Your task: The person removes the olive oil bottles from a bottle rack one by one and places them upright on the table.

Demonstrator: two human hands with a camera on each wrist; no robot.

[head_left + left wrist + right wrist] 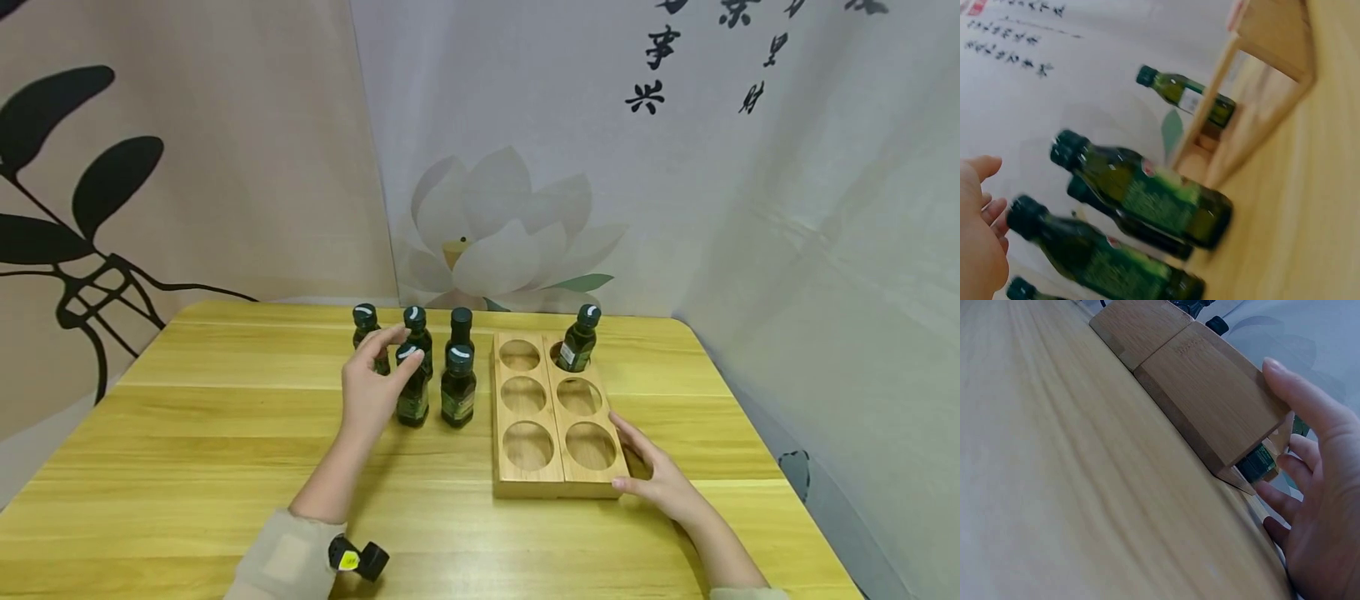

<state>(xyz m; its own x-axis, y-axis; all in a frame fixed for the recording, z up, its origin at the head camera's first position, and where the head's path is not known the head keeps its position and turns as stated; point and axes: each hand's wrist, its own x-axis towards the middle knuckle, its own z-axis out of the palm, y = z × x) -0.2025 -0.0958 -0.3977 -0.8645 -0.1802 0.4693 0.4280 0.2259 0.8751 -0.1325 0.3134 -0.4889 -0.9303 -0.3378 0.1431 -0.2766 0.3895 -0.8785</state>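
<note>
My left hand (pixel 372 379) reaches over a small dark green bottle (pixel 412 404), thumb and fingers spread around its dark cap. In the left wrist view, the fingers (pixel 994 215) are close beside a bottle cap, with a gap from the thumb. My right hand (pixel 660 479) holds the near right corner of a wooden rack (pixel 528 487) with round holes, its thumb at the front end and fingers along the right side. One bottle (pixel 577 342) stands tilted in the rack's far right hole; the other holes hold nothing.
Right of the left hand stands another green bottle (pixel 458 392). Behind are more bottles, including a far left one (pixel 365 321) partly hidden by the hand and one with a plain dark cap (pixel 461 325). A printed cloth backdrop (pixel 525 125) rises behind the wooden table (pixel 187 417).
</note>
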